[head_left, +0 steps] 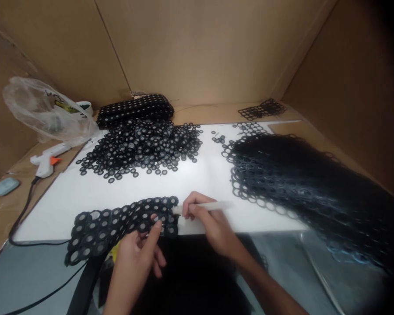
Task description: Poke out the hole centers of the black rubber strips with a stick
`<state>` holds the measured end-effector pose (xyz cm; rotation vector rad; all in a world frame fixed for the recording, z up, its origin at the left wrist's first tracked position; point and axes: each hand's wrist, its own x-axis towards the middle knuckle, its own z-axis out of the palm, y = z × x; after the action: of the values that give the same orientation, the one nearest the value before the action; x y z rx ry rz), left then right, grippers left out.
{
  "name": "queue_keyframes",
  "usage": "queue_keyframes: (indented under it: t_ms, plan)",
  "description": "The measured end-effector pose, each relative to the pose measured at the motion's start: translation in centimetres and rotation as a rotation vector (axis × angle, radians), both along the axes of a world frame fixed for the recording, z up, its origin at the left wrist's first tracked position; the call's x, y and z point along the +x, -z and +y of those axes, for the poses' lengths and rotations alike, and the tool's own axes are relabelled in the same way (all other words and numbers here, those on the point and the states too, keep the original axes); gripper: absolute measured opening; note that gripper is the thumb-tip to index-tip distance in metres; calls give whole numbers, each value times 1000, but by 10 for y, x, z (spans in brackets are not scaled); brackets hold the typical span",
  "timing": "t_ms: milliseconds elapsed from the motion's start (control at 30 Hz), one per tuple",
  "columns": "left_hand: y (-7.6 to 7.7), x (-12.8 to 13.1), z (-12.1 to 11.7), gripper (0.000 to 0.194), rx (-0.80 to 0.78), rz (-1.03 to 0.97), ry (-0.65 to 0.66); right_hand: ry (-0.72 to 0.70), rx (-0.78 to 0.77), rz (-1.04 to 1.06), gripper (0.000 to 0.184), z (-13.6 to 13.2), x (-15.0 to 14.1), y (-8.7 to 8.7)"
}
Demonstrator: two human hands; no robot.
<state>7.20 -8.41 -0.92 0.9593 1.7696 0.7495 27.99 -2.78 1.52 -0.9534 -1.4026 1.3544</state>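
At the front edge of the desk point(205, 181), left of the middle: one black dotted strip point(100, 225), rumpled, left end over the edge, dots partly covered and not surely countable. Over the strip's right part, the left hand point(136, 251), narrow, thumb and a fingertip close together; cannot tell whether pinching the strip itself or some small piece. At the strip's right end, the right hand point(215, 229), holding one white stick point(216, 205) like a pen, tip at or just beside the border. Step in hand, as far as can be judged: working at that end with the tip. Called for next, probably: keeping the end steady and guiding the tip with small touches.

Toward the far left corner: one heap of discs point(141, 144), far too many to count, and behind, at the far edge, one dotted bundle point(136, 108). Right of the heap, a few loose discs point(219, 140). Across the right edge: one big pile of ring mesh point(282, 170), layers uncountable. Near the far right corner, two smaller mesh pieces point(262, 110). Along the left edge: one glue gun point(46, 162), one pale case point(5, 186), one plastic bag point(29, 107) and one white cup point(89, 108).
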Motion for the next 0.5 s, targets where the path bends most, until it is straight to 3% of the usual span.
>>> queue_keyframes:
  t_ms: [200, 333, 500]
  plan:
    - [1, 11, 4, 68, 34, -195, -123, -40, 14, 16, 25, 0, 3, -8]
    - [1, 22, 6, 67, 44, -216, -201, -75, 28, -36, 25, -2, 1, -6]
    - [10, 23, 4, 82, 94, -251, -229, -16, 36, -100, 25, -3, -1, 1]
